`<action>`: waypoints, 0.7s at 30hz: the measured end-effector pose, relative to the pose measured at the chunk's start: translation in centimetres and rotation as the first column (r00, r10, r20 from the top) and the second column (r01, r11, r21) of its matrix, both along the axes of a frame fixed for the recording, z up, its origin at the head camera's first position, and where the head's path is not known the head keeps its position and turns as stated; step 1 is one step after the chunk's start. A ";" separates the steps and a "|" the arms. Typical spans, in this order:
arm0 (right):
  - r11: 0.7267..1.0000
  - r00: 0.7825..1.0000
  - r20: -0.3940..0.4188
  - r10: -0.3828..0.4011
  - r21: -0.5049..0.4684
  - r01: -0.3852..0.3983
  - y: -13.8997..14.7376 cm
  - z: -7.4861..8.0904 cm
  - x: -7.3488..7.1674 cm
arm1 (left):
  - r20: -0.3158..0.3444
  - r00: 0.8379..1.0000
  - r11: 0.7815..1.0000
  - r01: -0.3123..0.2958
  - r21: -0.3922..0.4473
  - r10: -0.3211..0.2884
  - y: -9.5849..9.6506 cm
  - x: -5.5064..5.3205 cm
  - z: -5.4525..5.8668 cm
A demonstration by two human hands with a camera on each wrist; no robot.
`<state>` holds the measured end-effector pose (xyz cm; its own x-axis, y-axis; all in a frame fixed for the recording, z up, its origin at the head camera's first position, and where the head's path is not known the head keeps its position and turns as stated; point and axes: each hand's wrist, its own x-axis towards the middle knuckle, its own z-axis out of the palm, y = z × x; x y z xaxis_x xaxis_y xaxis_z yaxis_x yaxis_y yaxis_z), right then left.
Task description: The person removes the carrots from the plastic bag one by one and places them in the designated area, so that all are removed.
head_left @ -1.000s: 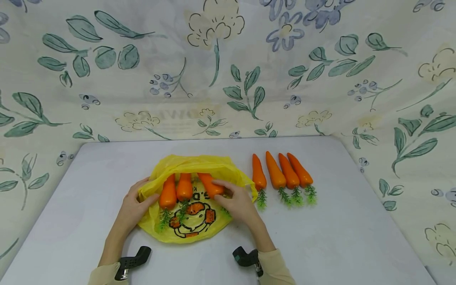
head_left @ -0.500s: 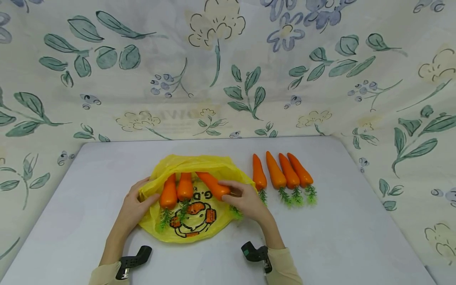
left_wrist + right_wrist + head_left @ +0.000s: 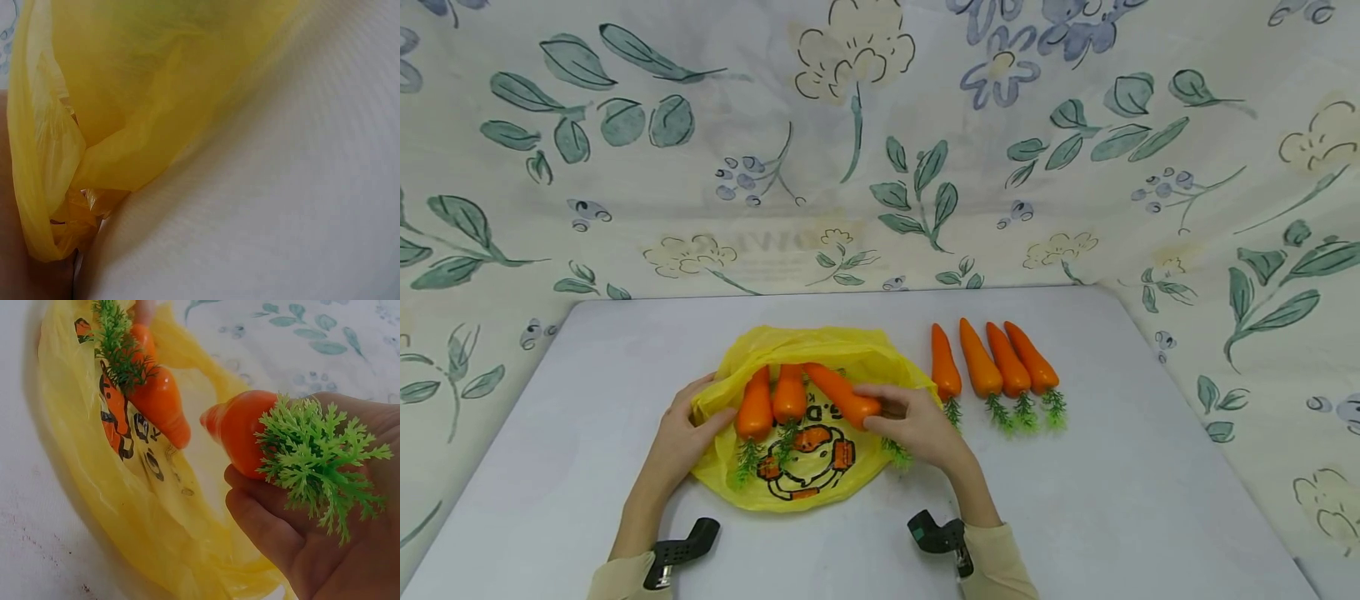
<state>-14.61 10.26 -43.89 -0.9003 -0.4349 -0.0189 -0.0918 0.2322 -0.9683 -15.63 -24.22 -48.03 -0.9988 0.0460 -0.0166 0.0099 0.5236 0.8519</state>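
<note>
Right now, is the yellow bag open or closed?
Open: the yellow bag gapes, carrots showing inside, with the left hand holding its edge.

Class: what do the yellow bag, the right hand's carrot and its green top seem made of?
Yellow bag: thin, faintly shiny plastic film; it wrinkles and looks translucent. Carrot: perhaps glossy plastic or coated foam; smooth, with highlights. Green top: probably moulded plastic, matte, with stiff-looking fronds.

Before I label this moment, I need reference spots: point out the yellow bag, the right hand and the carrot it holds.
Yellow bag (image 3: 823,340): head view, upper rim.
Right hand (image 3: 919,423): head view, back of hand.
Held carrot (image 3: 841,395): head view, middle of orange body.
</note>
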 end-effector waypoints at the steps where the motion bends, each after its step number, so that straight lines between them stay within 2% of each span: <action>1: 1.000 1.000 -0.001 0.005 -0.001 -0.005 0.0 0.0 0.0 | 0.001 1.000 1.000 0.000 -0.001 0.000 0.0 0.0 0.0; 11: 0.999 0.999 0.008 0.044 -0.017 -0.044 0.0 0.4 0.2 | 0.016 1.000 1.000 0.001 -0.001 -0.001 0.1 0.0 0.1; 21: 0.996 0.997 0.026 0.072 -0.045 -0.071 0.4 1.1 0.3 | 0.005 1.000 1.000 -0.003 -0.002 0.003 0.0 0.0 0.0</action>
<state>-14.29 10.65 -42.81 -0.8663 -0.4990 -0.0230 -0.0793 0.1830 -0.9799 -15.67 -24.19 -48.06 -0.9988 0.0429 -0.0217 0.0040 0.5251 0.8510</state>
